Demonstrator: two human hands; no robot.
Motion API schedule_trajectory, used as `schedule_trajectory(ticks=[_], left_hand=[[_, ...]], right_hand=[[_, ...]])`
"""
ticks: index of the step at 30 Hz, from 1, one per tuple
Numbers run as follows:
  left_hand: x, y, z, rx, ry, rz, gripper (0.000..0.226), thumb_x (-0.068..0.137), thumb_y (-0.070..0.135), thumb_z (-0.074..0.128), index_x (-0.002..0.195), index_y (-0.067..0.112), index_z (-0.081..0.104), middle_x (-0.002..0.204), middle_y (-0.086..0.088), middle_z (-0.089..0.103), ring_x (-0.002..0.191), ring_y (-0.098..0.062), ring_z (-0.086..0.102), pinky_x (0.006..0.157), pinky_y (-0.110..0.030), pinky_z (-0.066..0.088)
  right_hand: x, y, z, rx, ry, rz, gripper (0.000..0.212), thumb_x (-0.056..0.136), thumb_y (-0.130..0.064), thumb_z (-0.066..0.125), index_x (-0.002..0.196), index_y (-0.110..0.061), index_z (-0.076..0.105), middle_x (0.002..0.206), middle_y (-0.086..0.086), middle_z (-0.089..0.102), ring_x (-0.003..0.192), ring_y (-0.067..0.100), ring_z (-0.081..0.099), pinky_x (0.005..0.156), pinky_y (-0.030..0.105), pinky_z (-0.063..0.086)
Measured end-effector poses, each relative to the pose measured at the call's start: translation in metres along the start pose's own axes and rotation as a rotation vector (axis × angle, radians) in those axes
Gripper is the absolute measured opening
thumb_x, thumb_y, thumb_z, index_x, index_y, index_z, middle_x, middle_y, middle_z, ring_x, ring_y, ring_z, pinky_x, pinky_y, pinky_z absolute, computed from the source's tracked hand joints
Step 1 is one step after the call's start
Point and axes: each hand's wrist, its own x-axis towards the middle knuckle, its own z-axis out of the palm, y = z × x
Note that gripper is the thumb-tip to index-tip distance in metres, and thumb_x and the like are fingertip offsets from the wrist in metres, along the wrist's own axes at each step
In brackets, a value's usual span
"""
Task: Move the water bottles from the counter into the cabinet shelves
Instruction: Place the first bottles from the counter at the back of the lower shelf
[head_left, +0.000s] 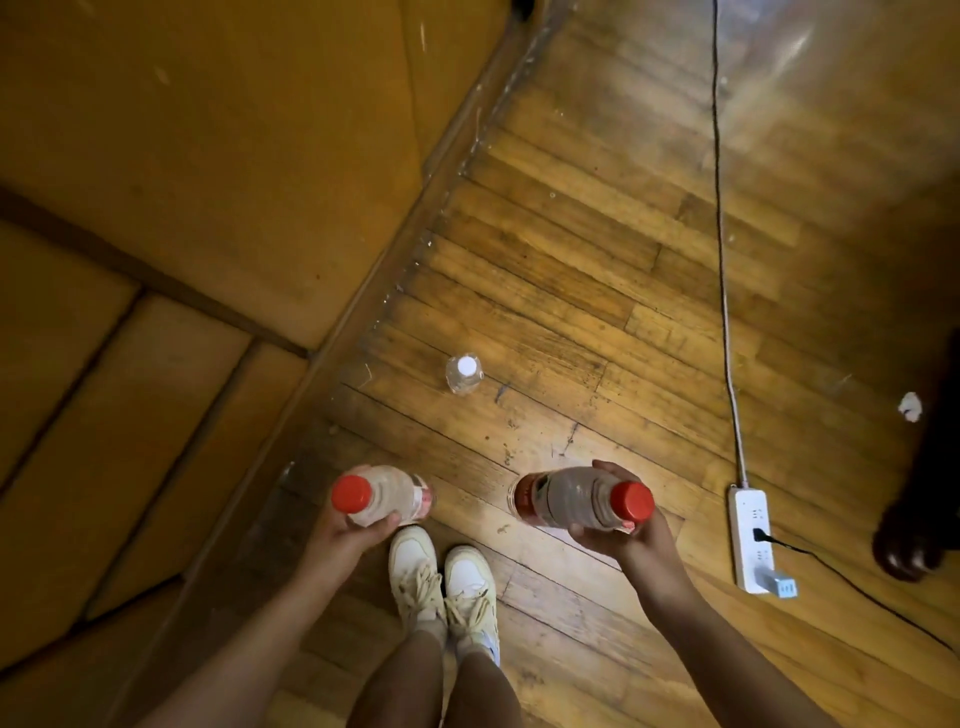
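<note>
Fingers of each hand, left hand (347, 525) and right hand (631, 540), are clamped round a clear red-capped plastic bottle, both lying near-level, caps outward, with the brown wooden cabinet (208, 156) nearer the left.

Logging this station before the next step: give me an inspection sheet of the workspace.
Surface: worn wooden floor; no counter in view.
Job's things: two red-capped bottles, left bottle and right bottle, both held; white-capped bottle upright on the floor.
Clutter: white scrap at right.
Hands: left hand and right hand each grip one bottle.
Cables: power strip, its cord across the floor.
Surroundings: wooden cabinet at left; white shoes.
</note>
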Motion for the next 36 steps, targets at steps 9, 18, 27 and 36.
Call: schedule_trajectory(ticks=[9, 18, 27, 36], left_hand=[[-0.164, 0.097, -0.057, -0.211, 0.135, 0.17, 0.035, 0.074, -0.002, 0.069, 0.101, 0.019, 0.06, 0.092, 0.007, 0.068, 0.08, 0.007, 0.065, 0.062, -0.001, 0.044], [-0.312, 0.122, -0.103, -0.653, 0.469, 0.217, 0.043, 0.064, 0.033, 0.076, 0.103, 0.022, 0.063, 0.104, -0.001, 0.067, 0.1, -0.022, 0.062, 0.087, -0.038, 0.049], [-0.419, 0.103, -0.155, -0.979, 0.886, 0.341, 0.064, 0.053, 0.037, 0.078, 0.109, 0.015, 0.058, 0.108, -0.006, 0.062, 0.11, -0.033, 0.055, 0.091, -0.042, 0.042], [-0.484, 0.035, -0.259, -1.196, 1.158, 0.442, 0.062, 0.067, 0.04, 0.072, 0.121, 0.016, 0.054, 0.112, -0.011, 0.065, 0.104, -0.031, 0.062, 0.086, -0.044, 0.05]], right_hand=[[-0.12, -0.129, 0.006, 0.143, -0.115, -0.135, 0.065, 0.052, -0.012, 0.075, 0.108, -0.034, 0.05, 0.107, -0.004, 0.06, 0.082, -0.008, 0.062, 0.057, 0.01, 0.05], [-0.199, -0.208, 0.054, 0.383, -0.327, -0.217, 0.044, 0.069, -0.013, 0.064, 0.112, -0.021, 0.06, 0.1, 0.0, 0.072, 0.09, 0.02, 0.068, 0.068, 0.03, 0.053], [-0.263, -0.233, 0.161, 0.375, -0.8, -0.042, 0.033, 0.082, -0.032, 0.045, 0.094, -0.012, 0.067, 0.083, 0.006, 0.071, 0.073, 0.02, 0.068, 0.065, 0.03, 0.057], [-0.348, -0.229, 0.316, 0.118, -1.167, -0.088, 0.034, 0.083, -0.037, 0.042, 0.087, -0.016, 0.069, 0.078, 0.006, 0.07, 0.071, 0.023, 0.068, 0.065, 0.03, 0.056]])
